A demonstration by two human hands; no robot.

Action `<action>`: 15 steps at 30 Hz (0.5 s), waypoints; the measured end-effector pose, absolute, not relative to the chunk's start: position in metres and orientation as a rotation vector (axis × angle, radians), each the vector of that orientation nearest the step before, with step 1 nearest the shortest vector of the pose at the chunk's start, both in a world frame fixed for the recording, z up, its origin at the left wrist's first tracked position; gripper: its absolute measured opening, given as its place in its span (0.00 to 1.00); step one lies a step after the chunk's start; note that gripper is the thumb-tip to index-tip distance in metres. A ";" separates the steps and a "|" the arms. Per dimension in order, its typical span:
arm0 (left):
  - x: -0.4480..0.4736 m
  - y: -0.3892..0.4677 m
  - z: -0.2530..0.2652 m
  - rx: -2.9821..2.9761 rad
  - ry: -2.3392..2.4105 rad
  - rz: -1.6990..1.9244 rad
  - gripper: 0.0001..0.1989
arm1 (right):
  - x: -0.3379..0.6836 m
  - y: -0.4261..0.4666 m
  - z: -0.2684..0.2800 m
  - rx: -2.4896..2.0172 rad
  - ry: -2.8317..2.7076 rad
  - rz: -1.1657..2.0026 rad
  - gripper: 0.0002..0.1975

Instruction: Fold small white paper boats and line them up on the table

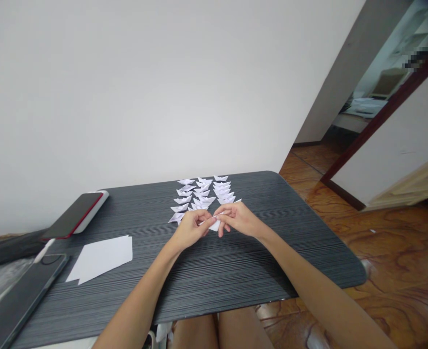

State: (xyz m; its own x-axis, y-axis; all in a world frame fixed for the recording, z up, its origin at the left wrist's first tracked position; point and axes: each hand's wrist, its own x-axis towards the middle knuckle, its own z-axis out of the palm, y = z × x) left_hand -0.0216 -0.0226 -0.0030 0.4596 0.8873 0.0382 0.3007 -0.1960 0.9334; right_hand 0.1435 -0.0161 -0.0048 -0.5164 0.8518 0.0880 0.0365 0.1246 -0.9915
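Observation:
A small folded piece of white paper (215, 226) is pinched between my two hands, held above the dark table. My left hand (193, 228) grips its left side, thumb pressed on it. From the right, my right hand (238, 218) holds the other side with bent fingers, which partly hide the paper. Just beyond the hands stand several white paper boats (201, 190) in rows; my hands cover the nearest ones in part.
Flat white paper sheets (103, 257) lie on the left of the dark table (155, 291). Further left are a dark tablet-like device with a red edge (73, 213) and a phone-like dark slab (24, 300). A white wall (144, 97) rises behind the table.

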 end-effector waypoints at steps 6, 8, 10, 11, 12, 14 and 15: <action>-0.018 -0.025 -0.002 1.762 1.059 0.778 0.15 | 0.139 -0.020 -0.002 -0.944 -1.667 1.476 0.07; -0.017 -0.025 -0.001 1.723 1.069 0.805 0.16 | 0.138 -0.020 -0.003 -0.958 -1.655 1.468 0.07; -0.017 -0.024 0.000 1.688 1.070 0.802 0.16 | 0.140 -0.018 -0.005 -0.964 -1.653 1.460 0.06; -0.018 -0.023 0.000 1.667 1.065 0.789 0.17 | 0.142 -0.016 -0.006 -0.967 -1.652 1.455 0.06; -0.019 -0.023 0.001 1.643 1.061 0.775 0.17 | 0.144 -0.014 -0.007 -0.970 -1.649 1.449 0.06; -0.023 -0.021 0.003 1.599 1.065 0.767 0.17 | 0.149 -0.010 -0.008 -0.981 -1.639 1.438 0.07; -0.025 -0.021 0.004 1.587 1.074 0.773 0.17 | 0.152 -0.009 -0.009 -0.985 -1.638 1.436 0.07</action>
